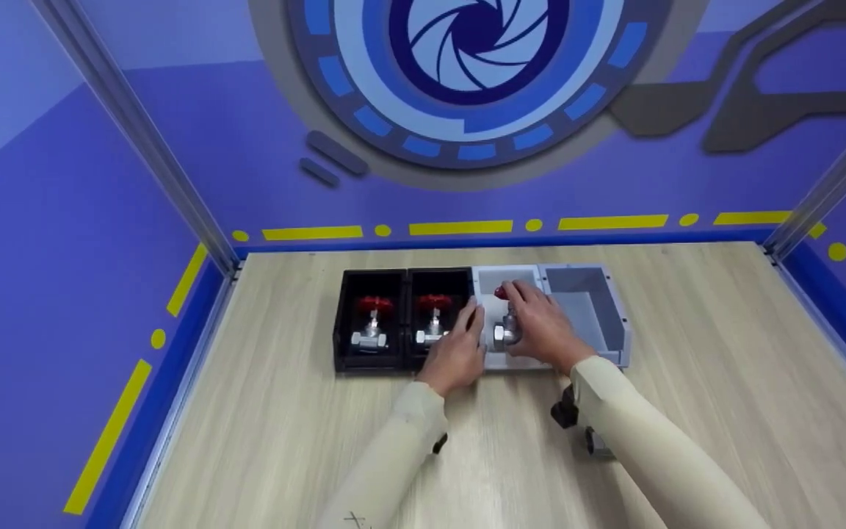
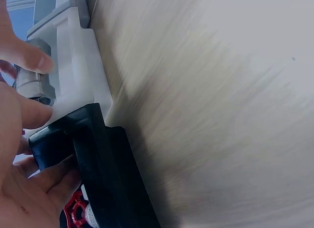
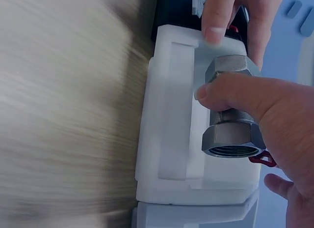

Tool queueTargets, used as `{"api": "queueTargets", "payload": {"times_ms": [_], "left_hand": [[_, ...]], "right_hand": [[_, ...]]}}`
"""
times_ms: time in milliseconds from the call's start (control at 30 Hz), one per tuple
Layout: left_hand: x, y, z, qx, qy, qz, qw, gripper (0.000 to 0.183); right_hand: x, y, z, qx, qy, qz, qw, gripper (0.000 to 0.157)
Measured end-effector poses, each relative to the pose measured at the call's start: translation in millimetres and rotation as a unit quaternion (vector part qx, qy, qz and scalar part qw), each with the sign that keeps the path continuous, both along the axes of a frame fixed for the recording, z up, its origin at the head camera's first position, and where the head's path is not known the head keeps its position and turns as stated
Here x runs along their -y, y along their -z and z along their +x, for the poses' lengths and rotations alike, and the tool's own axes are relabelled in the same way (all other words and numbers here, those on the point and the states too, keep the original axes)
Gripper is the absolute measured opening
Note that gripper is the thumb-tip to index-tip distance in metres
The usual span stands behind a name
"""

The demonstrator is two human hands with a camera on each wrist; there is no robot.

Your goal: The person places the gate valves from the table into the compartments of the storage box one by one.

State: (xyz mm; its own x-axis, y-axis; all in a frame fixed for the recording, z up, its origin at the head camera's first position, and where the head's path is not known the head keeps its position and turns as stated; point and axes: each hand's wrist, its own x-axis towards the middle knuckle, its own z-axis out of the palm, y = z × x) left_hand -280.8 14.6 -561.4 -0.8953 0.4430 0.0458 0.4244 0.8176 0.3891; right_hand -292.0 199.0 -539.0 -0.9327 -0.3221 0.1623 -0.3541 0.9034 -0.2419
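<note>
My right hand [image 1: 544,323] holds a metal valve [image 3: 233,132] with a red handwheel [image 1: 501,292], thumb across the valve body, over the white bin [image 3: 169,110]. My left hand [image 1: 456,353] straddles the adjoining walls of the white bin and a black bin [image 2: 105,164]. In the left wrist view, its thumb lies on the white bin's side while its fingers [image 2: 64,179] reach into the black one. Beside those fingers, a second red-wheeled valve [image 1: 434,323] stands upright in that black bin. A third valve [image 1: 371,327] stands in the leftmost black bin [image 1: 342,316].
A grey bin [image 1: 617,323] adjoins the white one on the right, making one row on the wooden table [image 1: 283,426]. Behind the row rises a blue-purple printed panel [image 1: 247,162]. Dark and grey parts [image 1: 599,444] show beneath my right sleeve.
</note>
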Motion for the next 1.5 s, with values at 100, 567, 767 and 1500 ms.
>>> {"api": "queueTargets", "payload": {"times_ms": [100, 567, 767, 1500], "left_hand": [[0.5, 0.1, 0.4, 0.001, 0.003, 0.006, 1.0000, 0.064], [0.9, 0.7, -1.2, 0.008, 0.000, -0.007, 0.9999, 0.065], [2.0, -0.7, -1.7, 0.005, -0.005, -0.001, 1.0000, 0.066], [1.6, 0.2, 0.7, 0.003, -0.002, -0.002, 1.0000, 0.066]], "right_hand": [[0.2, 1.6, -5.1, 0.003, -0.002, -0.001, 1.000, 0.111], [3.0, 5.4, -15.4, 0.007, -0.021, 0.003, 1.000, 0.108], [5.1, 8.3, -21.5, 0.010, -0.020, 0.002, 1.000, 0.105], [10.8, 22.6, -27.1, 0.010, -0.026, -0.006, 1.000, 0.092]]}}
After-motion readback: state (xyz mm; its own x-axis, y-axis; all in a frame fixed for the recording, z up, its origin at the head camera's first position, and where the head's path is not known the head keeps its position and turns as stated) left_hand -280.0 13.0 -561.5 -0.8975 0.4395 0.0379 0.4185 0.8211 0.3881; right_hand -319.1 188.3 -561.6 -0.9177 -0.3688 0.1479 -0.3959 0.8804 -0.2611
